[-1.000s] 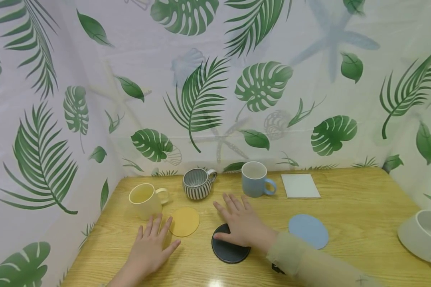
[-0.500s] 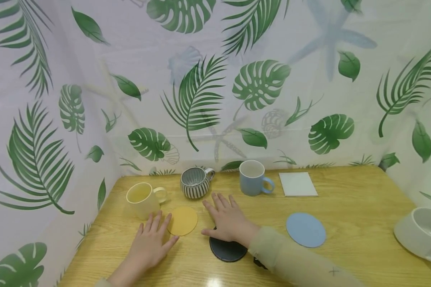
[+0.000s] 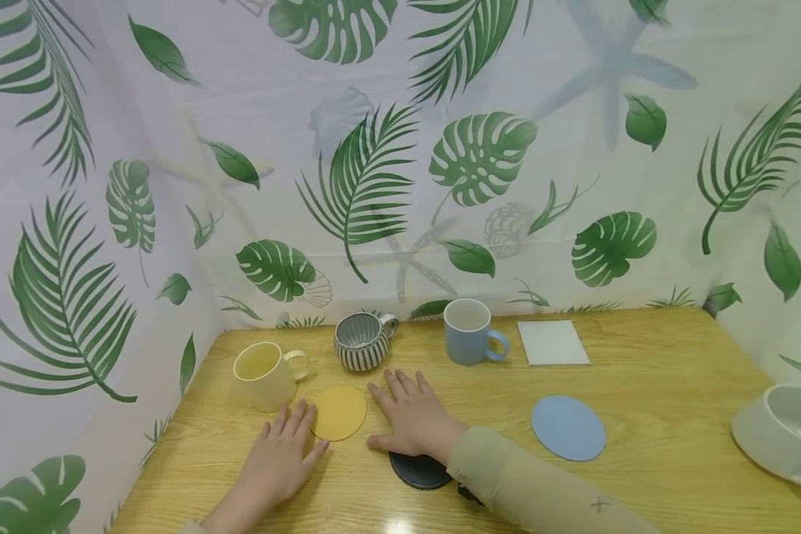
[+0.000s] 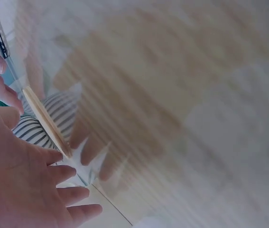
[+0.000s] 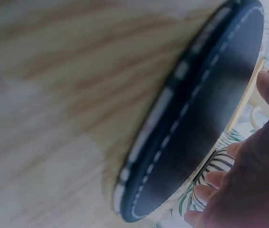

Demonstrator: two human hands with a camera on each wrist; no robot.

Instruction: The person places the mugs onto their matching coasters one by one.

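My left hand (image 3: 277,460), fingers straight and spread, lies near the front left of the table, its fingertips right at the left rim of a round yellow coaster (image 3: 340,412). A pale yellow mug (image 3: 265,384) stands just beyond those fingers. My right hand (image 3: 410,419) stretches flat with spread fingers, palm down, over the far part of a round black coaster (image 3: 419,473), hiding some of it. White stitching runs along the rim of that coaster (image 5: 196,109) in the right wrist view. Past the right fingertips stands a striped ribbed cup (image 3: 363,354). Neither hand grips anything.
At the back stand a blue mug (image 3: 467,343) and, beside it, a flat white square coaster (image 3: 552,343). A round blue coaster (image 3: 567,428) lies right of my right forearm. A white mug (image 3: 781,430) sits at the far right edge. A leaf-printed cloth (image 3: 347,311) borders the table.
My right hand has slid left, off part of the black coaster, toward the yellow one. My left hand has hardly moved. The coasters and cups stay in place; the head view has shifted slightly.
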